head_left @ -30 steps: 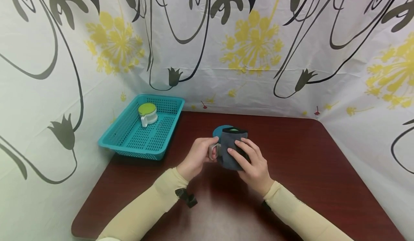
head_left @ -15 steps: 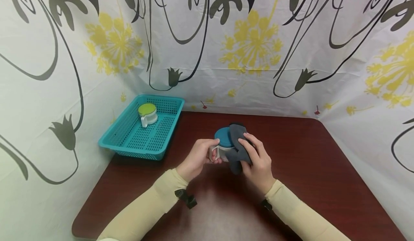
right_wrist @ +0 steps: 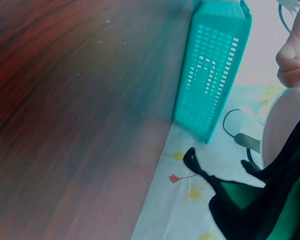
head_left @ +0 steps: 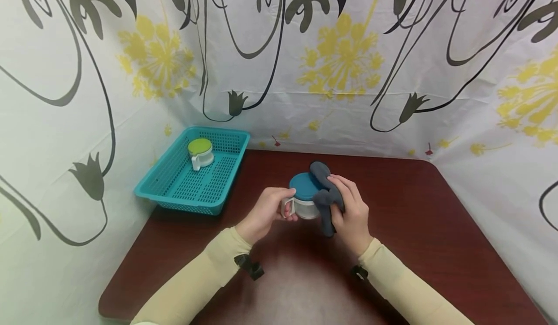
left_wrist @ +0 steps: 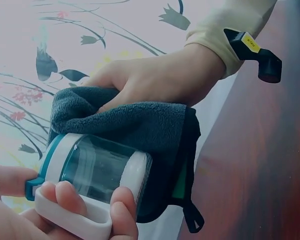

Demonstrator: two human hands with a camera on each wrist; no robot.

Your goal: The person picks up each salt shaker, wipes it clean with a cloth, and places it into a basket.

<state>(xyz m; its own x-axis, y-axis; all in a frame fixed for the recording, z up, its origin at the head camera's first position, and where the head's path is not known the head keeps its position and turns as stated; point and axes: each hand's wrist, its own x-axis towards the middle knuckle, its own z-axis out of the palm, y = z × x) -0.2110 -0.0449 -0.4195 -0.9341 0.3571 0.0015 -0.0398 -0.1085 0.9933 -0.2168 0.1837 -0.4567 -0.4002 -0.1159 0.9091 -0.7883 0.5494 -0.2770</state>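
Observation:
My left hand [head_left: 263,211] grips the white handle of a clear jar [left_wrist: 97,165] with a blue lid [head_left: 304,186], held up over the table. The thumb lies at the lid's tab, and fingers pass through the handle. My right hand [head_left: 354,216] holds a dark grey cloth [head_left: 328,196], bunched against the jar's right side. In the left wrist view the cloth wraps along the far side of the glass, its loop hanging down. The right wrist view shows the jar's round base [right_wrist: 285,127] beside the cloth's black edge and green patch.
A turquoise plastic basket [head_left: 213,194] stands at the table's back left. Inside it is a similar jar [head_left: 205,159] with a green lid. The dark red wooden table [head_left: 414,208] meets a white patterned curtain [head_left: 270,112] at the back and sides.
The cloth has slid rightward round the jar, uncovering the blue lid and the front of the glass. The right hand has shifted slightly right with it; the left hand stays nearly still.

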